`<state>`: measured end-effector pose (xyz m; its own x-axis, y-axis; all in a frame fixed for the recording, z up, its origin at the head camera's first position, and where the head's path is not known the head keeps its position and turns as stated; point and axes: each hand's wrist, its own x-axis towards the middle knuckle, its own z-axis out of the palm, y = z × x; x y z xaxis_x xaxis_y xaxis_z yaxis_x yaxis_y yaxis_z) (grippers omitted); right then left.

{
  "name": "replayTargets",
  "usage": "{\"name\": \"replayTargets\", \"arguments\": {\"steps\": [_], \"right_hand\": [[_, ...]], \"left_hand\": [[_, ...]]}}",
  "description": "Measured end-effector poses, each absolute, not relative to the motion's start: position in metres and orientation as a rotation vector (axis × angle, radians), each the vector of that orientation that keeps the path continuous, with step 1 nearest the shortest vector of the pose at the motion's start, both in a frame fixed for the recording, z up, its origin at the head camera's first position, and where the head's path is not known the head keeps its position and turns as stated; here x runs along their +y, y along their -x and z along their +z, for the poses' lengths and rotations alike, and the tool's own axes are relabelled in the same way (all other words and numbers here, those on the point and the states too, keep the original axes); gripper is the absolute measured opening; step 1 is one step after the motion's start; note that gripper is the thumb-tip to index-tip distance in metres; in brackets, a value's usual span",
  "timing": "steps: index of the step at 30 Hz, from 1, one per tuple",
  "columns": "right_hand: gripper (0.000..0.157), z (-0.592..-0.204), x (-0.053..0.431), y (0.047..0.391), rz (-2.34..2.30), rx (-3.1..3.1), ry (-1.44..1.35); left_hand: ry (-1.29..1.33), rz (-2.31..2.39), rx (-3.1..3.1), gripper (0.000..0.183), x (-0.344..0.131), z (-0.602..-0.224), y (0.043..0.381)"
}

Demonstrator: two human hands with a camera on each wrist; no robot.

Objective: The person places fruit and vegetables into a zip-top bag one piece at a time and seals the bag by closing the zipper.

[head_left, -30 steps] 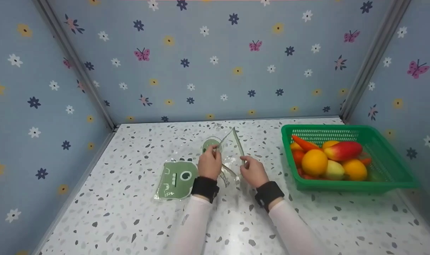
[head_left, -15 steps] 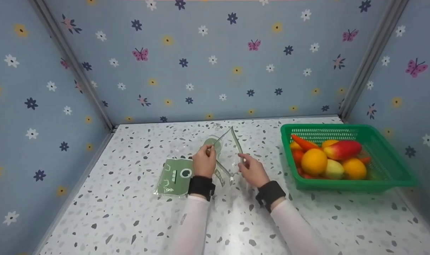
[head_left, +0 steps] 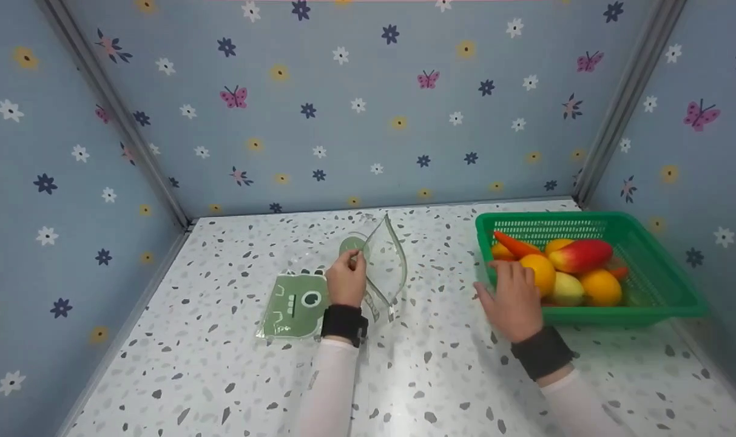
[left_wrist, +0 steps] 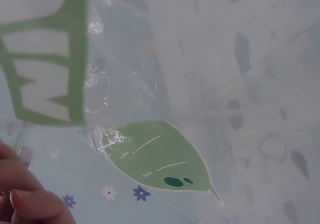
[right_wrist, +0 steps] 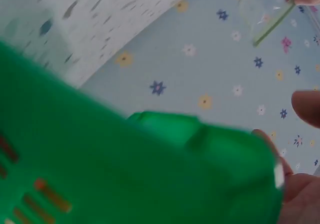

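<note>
My left hand [head_left: 346, 282] pinches the edge of a clear zip bag [head_left: 402, 261], whose mouth gapes to the right of the fingers. A green leaf print [left_wrist: 160, 156] shows on clear plastic in the left wrist view. Left of that hand, a green one-eyed cartoon face [head_left: 293, 306] on clear plastic lies on the table. My right hand [head_left: 513, 303] is over the near left rim of a green basket [head_left: 659, 312], its fingers spread and overlapping an orange [head_left: 540, 273]. The right wrist view shows a thumb and fingertips beside the blurred basket wall [right_wrist: 125, 174], with nothing between them.
In the basket lie a carrot [head_left: 516, 244], a red and yellow mango [head_left: 581, 256], a pale green fruit [head_left: 567, 288] and another orange [head_left: 604, 288]. Flowered panels [head_left: 368, 121] enclose the speckled table [head_left: 222, 376] at the back and sides.
My right hand has let go of the bag's edge and moved right to the basket. The left hand keeps its pinch after a slight shift left. The bag's mouth now bows into a rounder shape.
</note>
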<state>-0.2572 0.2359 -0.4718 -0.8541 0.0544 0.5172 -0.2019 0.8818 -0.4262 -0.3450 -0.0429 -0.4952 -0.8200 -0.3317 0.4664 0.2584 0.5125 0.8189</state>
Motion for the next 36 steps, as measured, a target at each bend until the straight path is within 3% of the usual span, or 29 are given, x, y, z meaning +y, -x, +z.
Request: {"name": "replayTargets", "arguments": {"steps": [3, 14, 36], "right_hand": [[0.047, -0.475, 0.248, 0.250, 0.554, -2.651, 0.034], [0.035, -0.477, 0.241, 0.256, 0.369, -2.739, 0.038], [0.033, -0.490, 0.144, 0.285, 0.298, -2.596, -0.158]], "left_hand": [[-0.069, -1.322, -2.158, 0.016, -0.043, -0.494, 0.344], [-0.078, -1.336, -2.123, 0.016, -0.047, -0.490, 0.347], [-0.130, -1.345, -2.111, 0.016, -0.053, -0.484, 0.342]]}}
